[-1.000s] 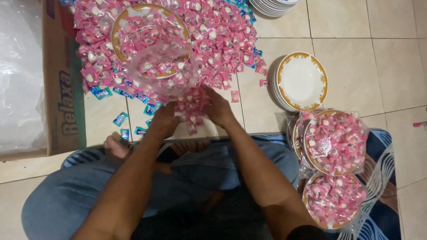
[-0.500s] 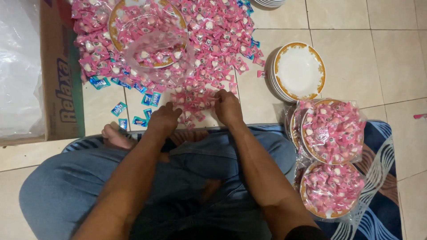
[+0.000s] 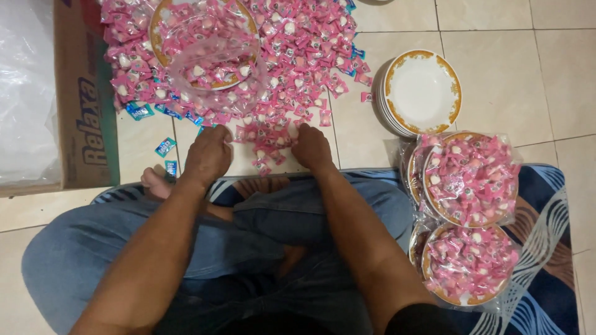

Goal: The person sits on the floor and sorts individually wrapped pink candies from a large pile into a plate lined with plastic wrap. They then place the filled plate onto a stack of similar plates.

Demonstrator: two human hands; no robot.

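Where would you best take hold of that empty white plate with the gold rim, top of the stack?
Probably by the rim of the empty white plate on its right edge, coming from the bare floor side. The plate lies flat on a stack, so only the rim offers a lip; wrapped sweets crowd its left and the filled plates sit below.

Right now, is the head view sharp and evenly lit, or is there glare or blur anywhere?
Head view: even indoor light, soft shadows only; the candies between both hands look sharp; the clear plastic bag on the left washes out pale; straight tile lines bend slightly near the edges.
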